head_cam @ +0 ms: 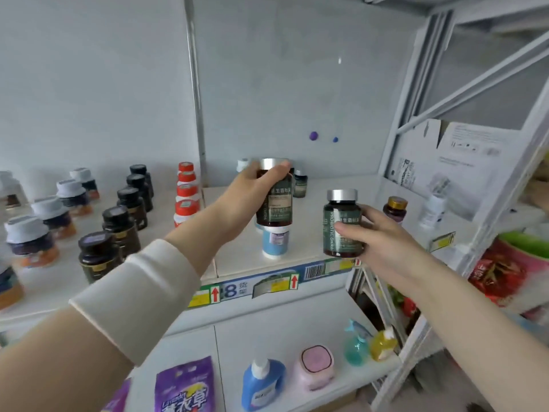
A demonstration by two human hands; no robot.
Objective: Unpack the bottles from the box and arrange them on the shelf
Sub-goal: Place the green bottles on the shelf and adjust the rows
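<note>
Here each hand (pixel 255 191) grips a bottle (pixel 276 203) above shelf (pixel 312 209).

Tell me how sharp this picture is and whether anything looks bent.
Head view: even light; the label on the dark green silver-capped bottle in the right hand reads clearly; white-capped dark jars at the left edge smear; the grey metal upright bows from wide-angle distortion.

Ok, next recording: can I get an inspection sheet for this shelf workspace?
Surface: white shelf, price strip on its front edge.
Job's things: left bottle and right bottle, dark, silver-capped, both in hand; blue bottle shows under the left one.
Clutter: black-capped bottles, white-capped bottles, red-capped bottles in rows at left.
Grips: left hand holds left bottle; right hand holds right bottle.
Cables: nothing seen.
Surroundings: grey wall, white carton at right.
</note>
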